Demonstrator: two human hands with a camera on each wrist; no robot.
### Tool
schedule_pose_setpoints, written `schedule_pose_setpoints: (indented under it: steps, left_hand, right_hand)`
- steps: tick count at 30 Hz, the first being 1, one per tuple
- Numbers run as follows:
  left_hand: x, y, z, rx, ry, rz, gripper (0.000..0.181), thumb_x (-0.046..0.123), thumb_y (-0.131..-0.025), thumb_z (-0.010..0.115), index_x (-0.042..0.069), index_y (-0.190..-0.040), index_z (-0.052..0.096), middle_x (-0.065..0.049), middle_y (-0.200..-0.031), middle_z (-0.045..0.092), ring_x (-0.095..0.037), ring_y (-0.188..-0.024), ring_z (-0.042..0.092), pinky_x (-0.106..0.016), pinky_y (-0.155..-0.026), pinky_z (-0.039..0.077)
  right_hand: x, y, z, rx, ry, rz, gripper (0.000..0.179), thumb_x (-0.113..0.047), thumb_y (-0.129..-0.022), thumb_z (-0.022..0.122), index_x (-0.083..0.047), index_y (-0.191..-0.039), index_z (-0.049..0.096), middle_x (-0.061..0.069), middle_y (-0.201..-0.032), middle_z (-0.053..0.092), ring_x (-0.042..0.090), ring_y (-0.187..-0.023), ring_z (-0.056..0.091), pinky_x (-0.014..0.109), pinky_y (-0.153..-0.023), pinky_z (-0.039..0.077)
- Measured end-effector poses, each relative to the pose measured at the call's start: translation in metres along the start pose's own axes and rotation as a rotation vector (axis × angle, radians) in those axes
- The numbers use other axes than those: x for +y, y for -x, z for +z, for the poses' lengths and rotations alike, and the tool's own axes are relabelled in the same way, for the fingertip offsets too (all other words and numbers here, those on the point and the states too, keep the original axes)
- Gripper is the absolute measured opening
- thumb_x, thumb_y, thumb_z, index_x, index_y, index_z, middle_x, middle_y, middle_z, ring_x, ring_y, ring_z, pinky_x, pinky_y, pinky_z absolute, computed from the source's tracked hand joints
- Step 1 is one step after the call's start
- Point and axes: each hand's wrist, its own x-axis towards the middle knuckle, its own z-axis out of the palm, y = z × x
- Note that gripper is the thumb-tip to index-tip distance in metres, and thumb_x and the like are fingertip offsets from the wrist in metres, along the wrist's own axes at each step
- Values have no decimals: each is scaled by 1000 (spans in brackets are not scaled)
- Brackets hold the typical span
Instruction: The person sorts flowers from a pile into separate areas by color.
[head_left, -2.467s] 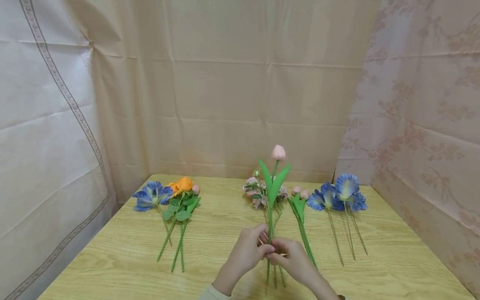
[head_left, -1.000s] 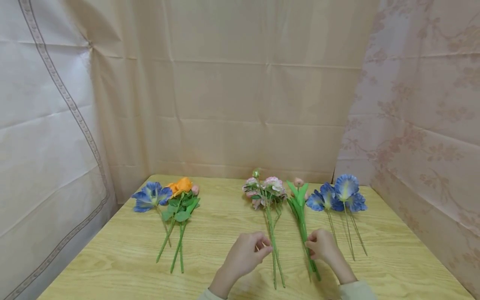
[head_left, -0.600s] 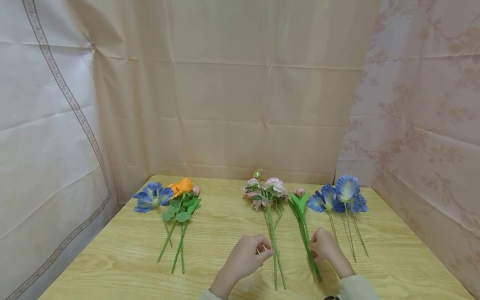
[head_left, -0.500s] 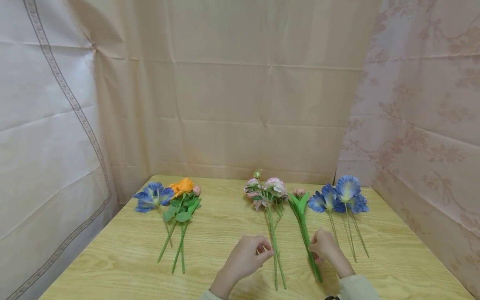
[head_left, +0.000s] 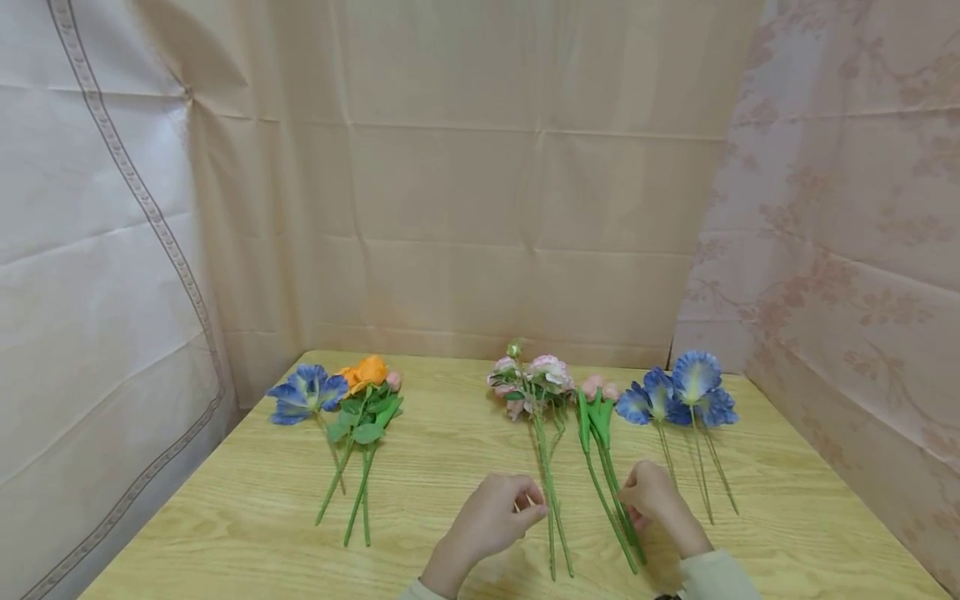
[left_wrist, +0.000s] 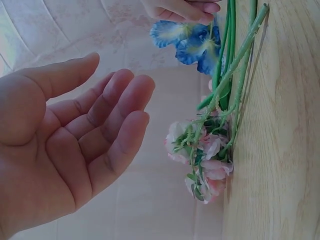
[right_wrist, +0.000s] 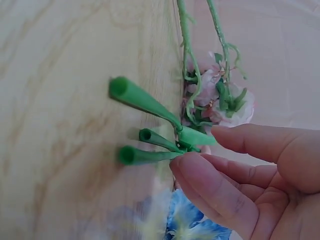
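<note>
Three pink tulips (head_left: 600, 417) with green stems lie together on the table, right of centre. My right hand (head_left: 654, 500) is beside their lower stems, thumb and fingertips apart; in the right wrist view the green stem ends (right_wrist: 150, 142) show just beyond the fingertips. To the left, my left hand (head_left: 495, 512) hovers with loosely bent fingers beside the stems of the pale pink peony-like flowers (head_left: 551, 373). The left wrist view shows that left hand (left_wrist: 90, 125) with its palm bare and nothing between thumb and fingers.
Several blue flowers (head_left: 696, 379) on thin stems lie right of the tulips. On the left is a group with a blue flower (head_left: 306, 393), an orange flower (head_left: 367, 372) and a pink bud (head_left: 393, 381). Beige cloth (head_left: 450, 183) hangs behind the wooden table (head_left: 225, 508).
A tulip held upright by both hands moved right in my right hand and was laid with the other tulips, then let go. One tulip stem now lies apart on the left. My left hand stayed nearly still.
</note>
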Motion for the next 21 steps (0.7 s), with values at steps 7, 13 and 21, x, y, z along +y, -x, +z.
schedule_pose_setpoints:
  steps: [7,13,21]
  left_hand:
    - [1,1,0,-27,-3,-23,13,20,-85,62,7,-84,63,7,-65,56,-1,-45,49,-18,-45,41]
    - [0,1,0,-39,9,-26,14,20,-85,62,6,-84,63,7,-65,55,-2,-46,51,-18,-44,41]
    - [-7,3,0,-31,-23,-39,15,22,-84,62,7,-82,63,8,-63,53,-1,-44,48,-18,-43,40]
  right_hand:
    - [-4,2,-1,13,-14,-2,27,0,-78,62,2,-53,53,7,-42,48,20,-35,53,29,-40,47]
    - [-8,6,-1,15,-16,-9,23,-4,-79,63,2,-58,56,7,-45,50,18,-36,53,28,-39,47]
    - [-8,9,4,-10,-34,-2,21,-6,-80,63,1,-62,56,8,-48,51,16,-38,51,28,-40,47]
